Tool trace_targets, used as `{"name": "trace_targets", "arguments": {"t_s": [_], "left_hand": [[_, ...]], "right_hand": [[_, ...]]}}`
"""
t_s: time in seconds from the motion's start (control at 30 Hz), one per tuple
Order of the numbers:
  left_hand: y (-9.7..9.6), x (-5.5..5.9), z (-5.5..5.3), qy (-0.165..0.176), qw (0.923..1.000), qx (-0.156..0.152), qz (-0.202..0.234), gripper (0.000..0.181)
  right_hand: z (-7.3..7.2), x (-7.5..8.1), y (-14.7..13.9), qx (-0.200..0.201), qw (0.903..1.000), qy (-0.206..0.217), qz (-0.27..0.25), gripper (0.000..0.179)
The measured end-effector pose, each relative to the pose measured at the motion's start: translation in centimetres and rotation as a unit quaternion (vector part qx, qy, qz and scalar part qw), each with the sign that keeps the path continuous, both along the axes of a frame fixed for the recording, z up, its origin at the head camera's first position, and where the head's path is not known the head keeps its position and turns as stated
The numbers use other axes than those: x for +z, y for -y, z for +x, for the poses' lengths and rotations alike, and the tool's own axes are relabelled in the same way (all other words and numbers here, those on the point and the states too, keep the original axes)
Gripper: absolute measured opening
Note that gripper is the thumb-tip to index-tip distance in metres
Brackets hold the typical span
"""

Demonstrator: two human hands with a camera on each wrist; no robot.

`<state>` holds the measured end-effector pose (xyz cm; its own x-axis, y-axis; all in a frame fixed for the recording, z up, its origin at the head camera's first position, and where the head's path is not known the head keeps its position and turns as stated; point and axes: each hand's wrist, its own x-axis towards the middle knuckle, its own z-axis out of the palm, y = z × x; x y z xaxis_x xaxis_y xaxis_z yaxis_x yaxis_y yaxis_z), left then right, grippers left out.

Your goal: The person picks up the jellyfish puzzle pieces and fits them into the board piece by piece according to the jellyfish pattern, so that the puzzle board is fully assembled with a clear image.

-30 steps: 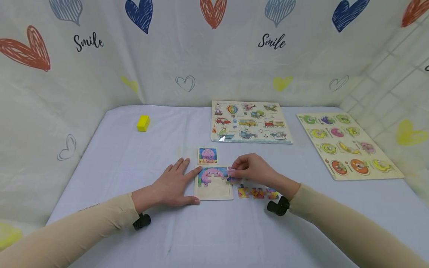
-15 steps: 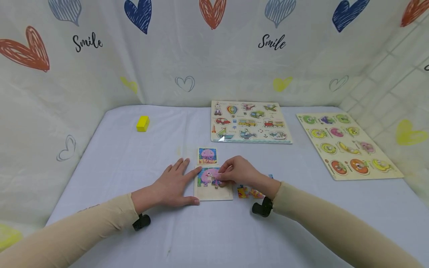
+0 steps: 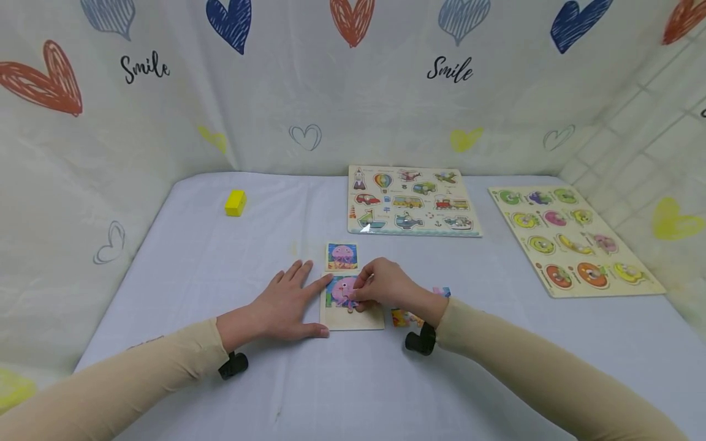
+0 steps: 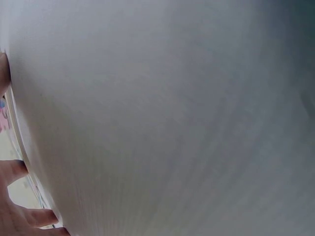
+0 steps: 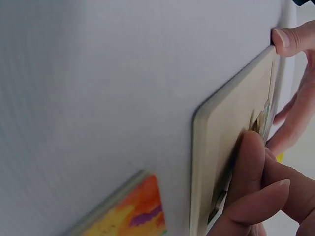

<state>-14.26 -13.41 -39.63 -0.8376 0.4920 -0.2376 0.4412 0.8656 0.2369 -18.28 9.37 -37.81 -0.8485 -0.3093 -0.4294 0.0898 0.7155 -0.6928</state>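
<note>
My left hand (image 3: 284,306) lies spread on the cloth, its forefinger and thumb touching the left edge of a small wooden puzzle board (image 3: 336,321). Pink jellyfish pieces fill the upper part of that board, and the lower part shows bare wood. Over the board's right side, my right hand (image 3: 388,286) pinches a jellyfish puzzle piece (image 3: 349,300) against the middle of the picture. Its fingers cover part of it. In the right wrist view the right fingers (image 5: 251,157) press down at the board. A matching jellyfish picture (image 3: 342,256) lies just above the board.
Loose orange and yellow puzzle pieces (image 3: 407,317) lie right of the board, partly under the right wrist. Further back are a vehicle puzzle board (image 3: 413,202), a fruit puzzle board (image 3: 573,242) and a yellow block (image 3: 235,203).
My right hand has carried the jellyfish piece leftward from beside the board's right edge onto the middle of the picture. The left hand has stayed in place.
</note>
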Motion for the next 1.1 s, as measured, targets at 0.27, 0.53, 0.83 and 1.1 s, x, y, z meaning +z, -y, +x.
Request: {"name": "trace_targets", "arguments": {"t_s": [0.27,0.53,0.83,1.1], "left_hand": [[-0.03,-0.01,-0.02,-0.003,1.0,-0.001,-0.003,0.099],[-0.07,0.02,0.04,-0.004,1.0,-0.002,0.001,0.099],[-0.09,0.07,0.16,-0.006,1.0,-0.002,0.003,0.098],[-0.09,0.09,0.18,-0.006,1.0,-0.001,0.003,0.099]], "right_hand": [[-0.38,0.31,0.19,0.009,0.9995,-0.002,0.029,0.018],[-0.36,0.35,0.28,0.017,0.9991,-0.012,0.038,0.021],[-0.43,0.2,0.47,0.025,0.9982,-0.021,0.049,0.025],[-0.76,-0.22,0.46,0.016,0.9988,-0.015,0.045,0.025]]}}
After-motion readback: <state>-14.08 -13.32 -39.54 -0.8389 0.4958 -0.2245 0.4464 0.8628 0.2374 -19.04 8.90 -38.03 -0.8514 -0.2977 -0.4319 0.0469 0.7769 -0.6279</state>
